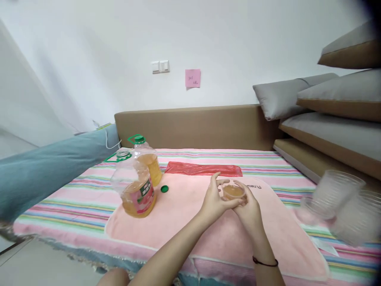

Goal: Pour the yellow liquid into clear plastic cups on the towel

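Note:
Both my hands are around a small clear plastic cup [233, 191] with amber liquid in it, above a pink cloth. My left hand [214, 197] curves round the cup's left side, thumb along the near side. On its right side, my right hand [248, 202] wraps the cup, its fingers partly hidden. To the left stands an uncapped clear jug [138, 194] of amber liquid with a pink label and green handle. Right behind it is a second jug [150, 163] with its green cap on. A loose green cap [164, 189] lies on the cloth beside the jugs.
The pink cloth [178, 226] covers part of a striped sheet [74, 198]. A folded red plastic bag [205, 169] lies along the cloth's far edge. Stacks of clear plastic cups [336, 190] lie at right, below piled cushions [336, 119]. A brown backrest [190, 129] runs along the wall.

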{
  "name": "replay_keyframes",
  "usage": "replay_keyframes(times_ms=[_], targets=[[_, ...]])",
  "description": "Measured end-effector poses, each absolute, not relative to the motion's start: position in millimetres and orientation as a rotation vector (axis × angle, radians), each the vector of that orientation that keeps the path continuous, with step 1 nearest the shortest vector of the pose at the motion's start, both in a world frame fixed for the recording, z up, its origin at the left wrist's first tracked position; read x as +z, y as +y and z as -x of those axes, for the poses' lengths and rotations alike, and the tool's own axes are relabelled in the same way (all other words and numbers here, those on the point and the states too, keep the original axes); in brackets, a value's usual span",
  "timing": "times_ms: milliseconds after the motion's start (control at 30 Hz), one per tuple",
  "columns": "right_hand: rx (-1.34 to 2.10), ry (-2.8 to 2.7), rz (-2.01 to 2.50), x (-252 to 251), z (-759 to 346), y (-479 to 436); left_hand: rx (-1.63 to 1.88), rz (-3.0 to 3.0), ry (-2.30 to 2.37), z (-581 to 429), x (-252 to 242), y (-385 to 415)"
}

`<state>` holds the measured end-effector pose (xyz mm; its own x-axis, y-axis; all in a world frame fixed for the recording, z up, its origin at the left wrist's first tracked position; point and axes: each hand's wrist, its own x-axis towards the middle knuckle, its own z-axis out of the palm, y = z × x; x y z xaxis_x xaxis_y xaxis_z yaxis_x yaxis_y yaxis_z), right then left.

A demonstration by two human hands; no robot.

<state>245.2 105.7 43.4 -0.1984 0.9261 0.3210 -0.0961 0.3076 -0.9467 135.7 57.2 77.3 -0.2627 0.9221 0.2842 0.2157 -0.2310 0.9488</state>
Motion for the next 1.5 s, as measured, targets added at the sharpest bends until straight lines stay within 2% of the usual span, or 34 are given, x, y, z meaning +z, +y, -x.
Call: replay_keyframes(times_ms=[167, 267, 400, 567, 767, 933, 1033, 1133, 1300, 1500], targets=[[1.206, -1.494, 0.817, 35.9, -230.5, 92.7, 1.544, -1.48, 1.616, -85.0, 64.9, 11.2], [1.203, -1.563, 0.841, 32.9, -223.7, 89.9, 1.599, -1.609, 1.915, -43.7, 47.0, -18.1], [1.229, -1.626, 0.796, 40.0, -212.2, 88.3, 1.614, -1.573, 2.043, -1.2, 18.5, -45.2], [1.163, -1.697, 0.707, 76.2, -184.1, 84.2, 1.601, -1.595, 2.049, 11.0, -6.0, -60.3], [1.137, -1.788, 0.579, 136.2, -131.8, 79.2, 1.584, -1.816, 1.972, 16.5, 2.0, -85.0], [1.16, -1.84, 0.423, 173.5, -79.3, 70.2, 1.938, -1.908, 2.092, 33.5, -2.9, -107.4], [1.162, -1.847, 0.39, 185.6, -47.8, 63.8, 2.189, -1.719, 2.34, 42.8, -7.8, -114.3], [1.184, -1.909, 0.314, 193.6, -21.3, 57.9, 2.26, -1.328, 2.632, 51.1, -6.0, -115.1], [1.208, -2.027, 0.224, 201.5, 5.4, 51.7, 2.127, -0.89, 2.649, 69.5, -5.2, -111.2], [1.208, -2.097, 0.252, 203.8, 14.6, 52.0, 1.935, -0.799, 2.528, 87.4, -17.5, -111.0]])
